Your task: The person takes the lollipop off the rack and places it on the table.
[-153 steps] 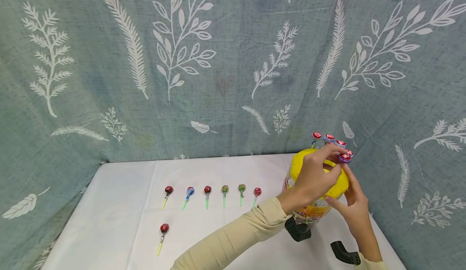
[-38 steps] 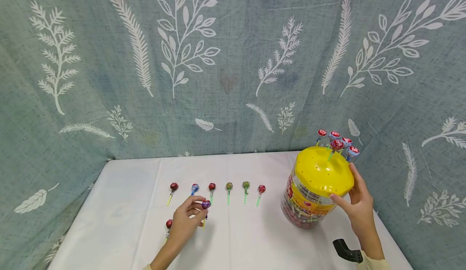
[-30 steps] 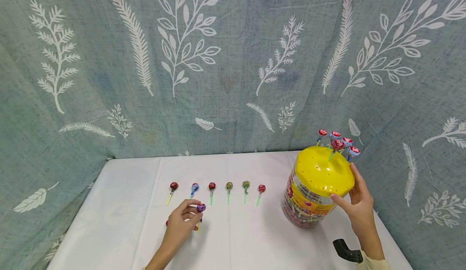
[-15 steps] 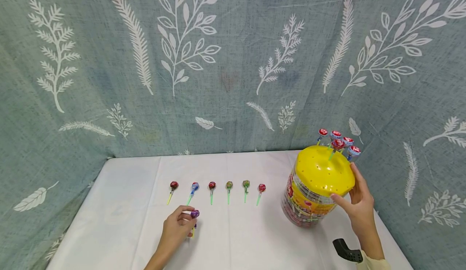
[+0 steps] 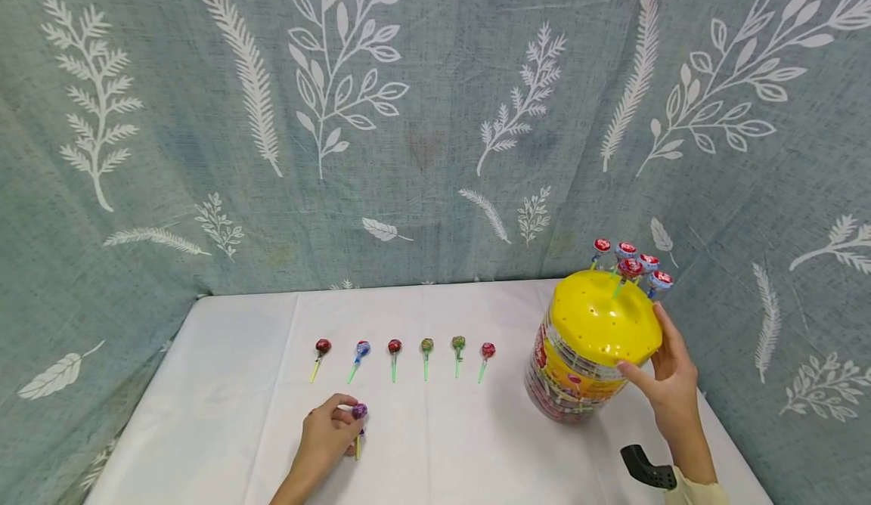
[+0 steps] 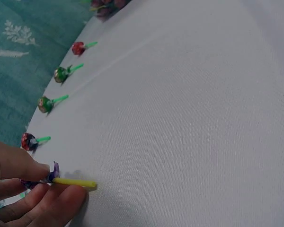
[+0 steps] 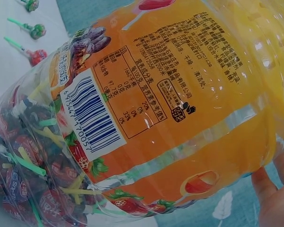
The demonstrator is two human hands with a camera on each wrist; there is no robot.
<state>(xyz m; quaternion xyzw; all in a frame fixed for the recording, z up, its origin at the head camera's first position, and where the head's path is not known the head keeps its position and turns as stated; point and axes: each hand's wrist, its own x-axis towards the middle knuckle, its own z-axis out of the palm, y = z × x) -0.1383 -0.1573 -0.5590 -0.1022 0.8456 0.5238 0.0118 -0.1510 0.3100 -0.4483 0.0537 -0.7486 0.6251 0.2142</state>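
Over white cloth (image 5: 503, 460), the left hand (image 5: 323, 435) has drawn a purple lollipop (image 5: 359, 411) nearer.

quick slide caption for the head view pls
Left hand pinches a purple lollipop near a row of six; right hand holds a yellow-lidded jar.

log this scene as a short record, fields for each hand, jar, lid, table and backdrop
left hand: pinches a purple lollipop with a yellow stick
right hand: holds the jar near its top
jar contents: many wrapped lollipops, seen through the clear wall
lid: yellow, with small holes; five lollipops stand in it
table: white cover; six lollipops in a row lie beyond the left hand
backdrop: grey-green cloth with white leaf prints
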